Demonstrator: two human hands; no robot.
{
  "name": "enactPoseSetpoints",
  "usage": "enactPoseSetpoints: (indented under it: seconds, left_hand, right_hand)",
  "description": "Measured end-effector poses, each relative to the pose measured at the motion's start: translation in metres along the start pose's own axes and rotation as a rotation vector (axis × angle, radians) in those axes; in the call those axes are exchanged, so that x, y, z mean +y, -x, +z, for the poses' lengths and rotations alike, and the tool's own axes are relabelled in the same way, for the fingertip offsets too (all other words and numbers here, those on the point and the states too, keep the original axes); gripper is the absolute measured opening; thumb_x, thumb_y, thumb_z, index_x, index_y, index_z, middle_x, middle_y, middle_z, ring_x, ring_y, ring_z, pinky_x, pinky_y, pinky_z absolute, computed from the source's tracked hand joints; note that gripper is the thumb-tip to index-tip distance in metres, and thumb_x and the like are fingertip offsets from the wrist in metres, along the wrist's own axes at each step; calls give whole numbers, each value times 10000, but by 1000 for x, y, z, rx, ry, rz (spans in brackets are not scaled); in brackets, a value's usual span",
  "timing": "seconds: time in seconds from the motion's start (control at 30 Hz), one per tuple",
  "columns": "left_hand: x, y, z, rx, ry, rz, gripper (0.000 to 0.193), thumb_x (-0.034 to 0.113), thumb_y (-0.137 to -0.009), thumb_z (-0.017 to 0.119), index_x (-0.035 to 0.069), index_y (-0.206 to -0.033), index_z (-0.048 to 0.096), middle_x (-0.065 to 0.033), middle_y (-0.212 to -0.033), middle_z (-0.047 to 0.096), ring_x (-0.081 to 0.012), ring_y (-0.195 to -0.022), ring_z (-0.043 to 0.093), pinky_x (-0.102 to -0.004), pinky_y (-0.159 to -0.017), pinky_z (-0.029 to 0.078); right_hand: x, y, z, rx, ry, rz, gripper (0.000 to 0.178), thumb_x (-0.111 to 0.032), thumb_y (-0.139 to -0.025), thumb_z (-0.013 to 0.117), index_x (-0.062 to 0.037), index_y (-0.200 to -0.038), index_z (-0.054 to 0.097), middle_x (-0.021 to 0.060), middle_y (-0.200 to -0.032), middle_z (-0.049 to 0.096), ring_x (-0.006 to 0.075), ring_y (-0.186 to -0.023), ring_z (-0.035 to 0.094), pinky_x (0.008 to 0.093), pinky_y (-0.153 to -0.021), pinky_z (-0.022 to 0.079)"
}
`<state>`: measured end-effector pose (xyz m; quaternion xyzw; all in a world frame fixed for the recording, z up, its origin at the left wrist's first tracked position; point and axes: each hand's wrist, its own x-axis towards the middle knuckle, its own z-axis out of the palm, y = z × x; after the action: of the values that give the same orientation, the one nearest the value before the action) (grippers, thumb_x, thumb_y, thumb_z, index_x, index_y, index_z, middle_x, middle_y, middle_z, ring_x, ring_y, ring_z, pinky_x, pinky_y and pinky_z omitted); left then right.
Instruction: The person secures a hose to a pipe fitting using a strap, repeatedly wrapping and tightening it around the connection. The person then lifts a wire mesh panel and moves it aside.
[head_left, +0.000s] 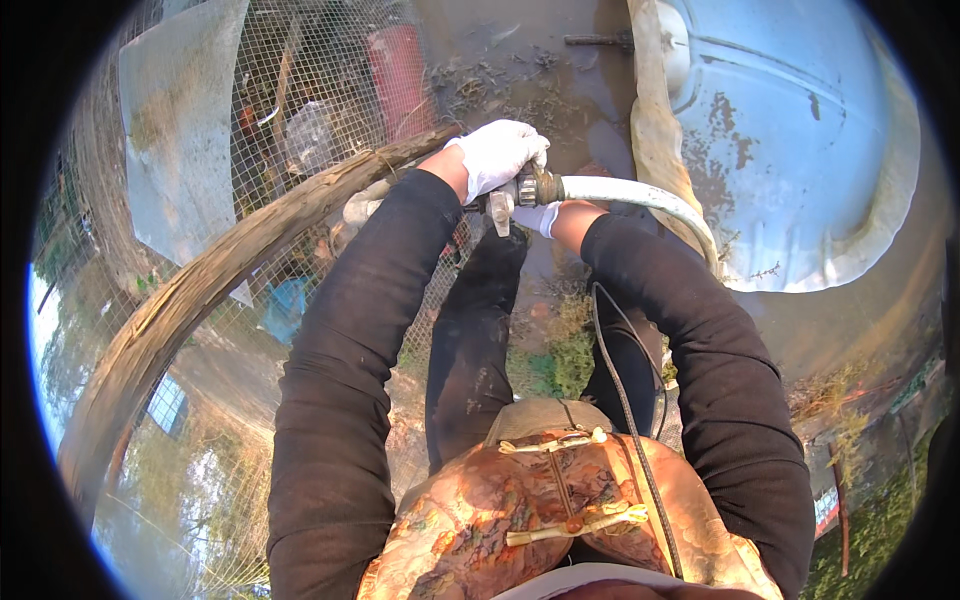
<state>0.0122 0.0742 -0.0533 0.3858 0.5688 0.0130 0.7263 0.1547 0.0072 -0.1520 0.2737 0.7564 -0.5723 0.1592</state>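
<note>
Head view: left hand [497,153] gripped brass valve [530,188] w/ fingers closed; right hand [540,217] held it underneath, white hose [640,196] at 3 o'clock.

We see a brass-coloured metal tap fitting [535,187] at about 12 o'clock, in the upper middle of the view. It lies roughly level, its body dull and grimy, with a short pale lever [501,211] hanging down from its left end toward 6 o'clock. The left part of the fitting is covered by a white glove, so we cannot tell how it ends there. Joined to its right end is 1 pale white flexible hose [640,196], smooth and slightly dirty. The hose runs toward 3 o'clock, then bends down toward 5 o'clock along the rim of a blue drum.
</note>
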Motion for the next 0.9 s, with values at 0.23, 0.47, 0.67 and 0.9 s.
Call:
enactPoseSetpoints:
  seconds: [0.23, 0.47, 0.67, 0.9]
  left_hand:
    - [1, 3, 6, -2, 186, 31, 271, 235, -1023, 550, 66, -847, 667, -13, -823, 654, -118, -752, 556, -290, -725, 477]
    - [0, 10, 7, 47, 141, 38, 295, 264, -1039, 538, 69, -855, 661, -11, -833, 654, -117, -768, 552, -286, -746, 474]
    - [4, 17, 8, 42, 160, 2, 267, 252, -1038, 521, 71, -892, 653, -20, -865, 659, -134, -788, 568, -292, -774, 484]
    - [1, 14, 8, 116, 33, 126, 302, 286, -1036, 510, 57, -897, 649, -34, -860, 669, -137, -802, 589, -301, -773, 488]
  right_hand:
    - [-30, 83, -34, 342, 9, 20, 275, -229, -911, 600, -121, -1158, 652, 106, -1147, 661, 298, -991, 644, 403, -887, 524]
    - [-47, 163, -112, 624, 11, -235, 289, -14, -809, 625, -93, -1082, 679, 83, -1153, 692, 290, -1014, 645, 406, -905, 522]
    - [-7, 72, -132, 28, -548, 99, 523, -43, -894, 601, -85, -1414, 558, 97, -1334, 643, 221, -1234, 590, 339, -1065, 441]
    - [13, 86, -180, -109, -658, 35, 232, -230, -929, 572, -43, -913, 709, 40, -916, 710, 144, -928, 628, 311, -946, 451]
